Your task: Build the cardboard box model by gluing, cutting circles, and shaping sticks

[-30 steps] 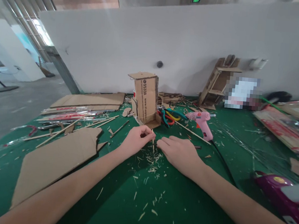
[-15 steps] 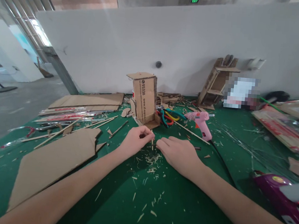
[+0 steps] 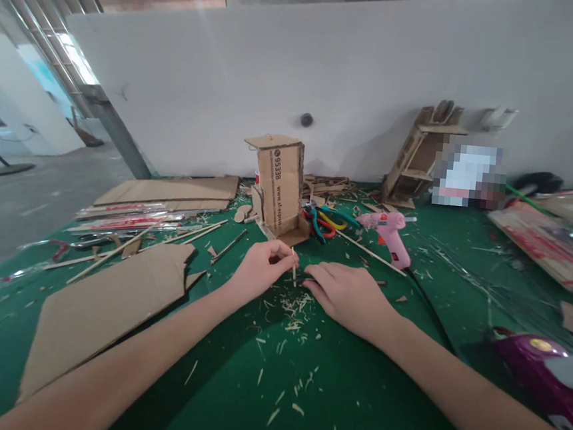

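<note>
My left hand (image 3: 260,267) pinches a short, thin wooden stick (image 3: 294,269) between thumb and fingertips, its lower end pointing down at the table. Close by on the right, my right hand (image 3: 347,288) is closed around a slim dark tool that looks like a craft knife (image 3: 381,283); its tip shows near the stick and its far end sticks out behind the fingers, the rest being covered. Pale wood shavings (image 3: 296,304) lie below both hands on the green tabletop (image 3: 230,397). Just beyond the hands stands a cardboard box structure (image 3: 282,184).
Pliers (image 3: 321,228) and a pink glue gun (image 3: 393,238) lie behind my right hand. A cardboard sheet (image 3: 108,306) is at left, with wooden sticks (image 3: 197,232) behind it. A purple device (image 3: 534,364) sits at right. A taller cardboard structure (image 3: 414,162) leans near the white partition (image 3: 202,87).
My right hand has shifted slightly right, away from the stick, and its thumb shows more. The left hand keeps its pinch. The whole view has moved a little.
</note>
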`<act>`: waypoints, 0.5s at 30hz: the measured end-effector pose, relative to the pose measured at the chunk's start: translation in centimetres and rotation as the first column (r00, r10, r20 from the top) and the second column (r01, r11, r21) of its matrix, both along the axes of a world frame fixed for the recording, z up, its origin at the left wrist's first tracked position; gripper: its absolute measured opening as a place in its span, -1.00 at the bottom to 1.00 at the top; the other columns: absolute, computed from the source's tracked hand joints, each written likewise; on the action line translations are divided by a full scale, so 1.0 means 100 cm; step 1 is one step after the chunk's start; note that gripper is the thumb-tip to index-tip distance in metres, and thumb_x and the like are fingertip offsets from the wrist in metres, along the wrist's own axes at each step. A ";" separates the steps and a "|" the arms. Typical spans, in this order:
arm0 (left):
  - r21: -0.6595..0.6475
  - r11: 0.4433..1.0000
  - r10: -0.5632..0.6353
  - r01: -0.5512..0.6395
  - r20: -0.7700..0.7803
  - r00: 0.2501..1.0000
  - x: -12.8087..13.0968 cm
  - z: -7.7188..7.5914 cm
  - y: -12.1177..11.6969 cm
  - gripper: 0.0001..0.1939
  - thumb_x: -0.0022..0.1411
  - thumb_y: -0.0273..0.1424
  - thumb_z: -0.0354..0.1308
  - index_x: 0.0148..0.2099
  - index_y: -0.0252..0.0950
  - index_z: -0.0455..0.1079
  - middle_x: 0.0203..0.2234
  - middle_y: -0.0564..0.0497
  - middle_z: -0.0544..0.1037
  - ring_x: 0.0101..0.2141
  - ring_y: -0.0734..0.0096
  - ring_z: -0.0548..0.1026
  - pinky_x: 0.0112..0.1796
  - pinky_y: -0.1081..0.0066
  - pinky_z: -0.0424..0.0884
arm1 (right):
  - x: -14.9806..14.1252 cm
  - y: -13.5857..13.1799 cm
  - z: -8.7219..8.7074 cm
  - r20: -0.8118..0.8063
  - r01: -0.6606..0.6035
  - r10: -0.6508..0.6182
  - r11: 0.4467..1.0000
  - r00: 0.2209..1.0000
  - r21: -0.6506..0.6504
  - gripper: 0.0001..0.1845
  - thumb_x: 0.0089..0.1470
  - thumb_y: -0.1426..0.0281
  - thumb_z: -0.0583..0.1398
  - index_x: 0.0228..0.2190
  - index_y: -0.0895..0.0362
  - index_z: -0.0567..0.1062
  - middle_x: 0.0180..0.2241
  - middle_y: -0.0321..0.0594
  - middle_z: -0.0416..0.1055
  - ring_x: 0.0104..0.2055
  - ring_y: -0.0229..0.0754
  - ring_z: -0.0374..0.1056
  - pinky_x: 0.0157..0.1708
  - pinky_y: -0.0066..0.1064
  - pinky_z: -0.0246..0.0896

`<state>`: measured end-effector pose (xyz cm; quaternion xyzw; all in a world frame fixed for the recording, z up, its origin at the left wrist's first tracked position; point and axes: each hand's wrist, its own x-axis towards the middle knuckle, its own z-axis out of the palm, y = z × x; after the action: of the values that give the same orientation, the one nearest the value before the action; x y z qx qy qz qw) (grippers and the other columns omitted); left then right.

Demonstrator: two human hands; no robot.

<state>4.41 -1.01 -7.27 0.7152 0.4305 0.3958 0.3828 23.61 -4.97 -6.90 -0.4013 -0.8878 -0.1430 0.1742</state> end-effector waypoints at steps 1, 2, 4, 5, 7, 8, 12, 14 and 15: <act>-0.007 1.000 -0.002 0.002 0.004 1.000 0.000 0.000 0.000 -0.80 0.16 -0.29 0.14 -0.35 -0.35 0.42 -0.46 -0.01 0.56 -0.42 0.43 0.49 -0.35 0.46 0.38 | 0.000 0.000 0.000 0.006 0.007 -0.007 1.000 1.000 0.010 -0.75 0.24 0.33 0.01 -0.34 0.15 0.44 -0.45 -0.25 0.42 -0.40 -0.24 0.28 -0.50 -0.42 -0.12; -0.013 1.000 -0.005 0.005 0.006 1.000 0.000 0.000 0.000 -0.79 0.16 -0.28 0.14 -0.35 -0.35 0.42 -0.45 -0.02 0.56 -0.41 0.42 0.49 -0.34 0.46 0.38 | -0.001 0.000 0.000 0.016 0.014 -0.014 1.000 1.000 0.021 -0.74 0.24 0.33 0.01 -0.36 0.15 0.44 -0.45 -0.25 0.41 -0.40 -0.23 0.28 -0.50 -0.41 -0.12; -0.018 1.000 -0.012 0.013 0.008 1.000 0.000 0.000 0.000 -0.79 0.16 -0.28 0.14 -0.35 -0.35 0.43 -0.46 -0.02 0.56 -0.42 0.42 0.49 -0.34 0.46 0.38 | -0.002 0.000 -0.001 0.033 0.032 -0.034 0.998 0.999 0.052 -0.73 0.24 0.34 0.01 -0.40 0.14 0.43 -0.46 -0.26 0.40 -0.41 -0.22 0.26 -0.50 -0.39 -0.14; -0.016 1.000 -0.015 0.015 0.010 1.000 0.000 0.000 0.000 -0.79 0.16 -0.28 0.14 -0.35 -0.35 0.43 -0.46 -0.01 0.56 -0.42 0.42 0.49 -0.34 0.46 0.38 | -0.003 0.000 -0.001 0.037 0.044 -0.047 0.996 0.998 0.071 -0.73 0.24 0.35 0.01 -0.41 0.14 0.42 -0.46 -0.27 0.40 -0.42 -0.22 0.26 -0.51 -0.39 -0.16; -0.006 1.000 -0.025 0.025 0.010 1.000 0.000 -0.001 0.001 -0.80 0.17 -0.29 0.14 -0.36 -0.35 0.42 -0.48 0.00 0.55 -0.43 0.43 0.48 -0.35 0.46 0.38 | -0.004 -0.001 -0.003 0.037 0.067 -0.072 0.991 0.997 0.120 -0.73 0.24 0.35 0.01 -0.44 0.13 0.40 -0.49 -0.29 0.38 -0.44 -0.22 0.24 -0.53 -0.37 -0.21; 0.001 1.000 -0.030 0.030 0.010 1.000 0.000 -0.001 0.001 -0.80 0.17 -0.30 0.13 -0.36 -0.35 0.42 -0.48 0.00 0.54 -0.43 0.43 0.48 -0.35 0.46 0.38 | -0.005 -0.002 -0.003 0.037 0.075 -0.081 0.987 0.996 0.145 -0.72 0.24 0.34 0.01 -0.46 0.13 0.38 -0.51 -0.30 0.36 -0.45 -0.22 0.24 -0.54 -0.36 -0.23; 0.006 0.999 -0.033 0.033 0.011 0.999 -0.001 0.000 0.001 -0.79 0.18 -0.30 0.12 -0.37 -0.35 0.43 -0.48 0.00 0.54 -0.43 0.43 0.48 -0.34 0.46 0.38 | -0.006 -0.002 -0.003 0.044 0.102 -0.111 0.981 0.993 0.163 -0.74 0.23 0.35 0.03 -0.48 0.12 0.34 -0.55 -0.32 0.34 -0.49 -0.24 0.24 -0.56 -0.35 -0.31; -0.010 0.999 -0.034 0.035 0.026 0.999 -0.001 0.000 0.001 -0.80 0.17 -0.31 0.13 -0.36 -0.35 0.43 -0.48 -0.01 0.55 -0.42 0.43 0.49 -0.33 0.46 0.39 | -0.007 -0.002 -0.001 0.070 0.091 -0.099 0.991 0.993 0.102 -0.79 0.21 0.35 0.06 -0.46 0.12 0.35 -0.55 -0.34 0.35 -0.51 -0.25 0.26 -0.57 -0.36 -0.32; -0.018 0.999 -0.035 0.036 0.036 0.999 -0.002 -0.001 0.001 -0.80 0.17 -0.31 0.13 -0.36 -0.35 0.43 -0.47 -0.01 0.55 -0.41 0.42 0.49 -0.33 0.45 0.39 | -0.007 -0.001 0.000 0.087 0.078 -0.083 0.995 0.993 0.065 -0.81 0.20 0.35 0.08 -0.45 0.12 0.35 -0.55 -0.35 0.36 -0.52 -0.25 0.26 -0.57 -0.37 -0.33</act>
<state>4.25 -0.94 -7.33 0.7118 0.4145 0.3976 0.4043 22.91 -5.12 -6.89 -0.4246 -0.8730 -0.1949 0.1404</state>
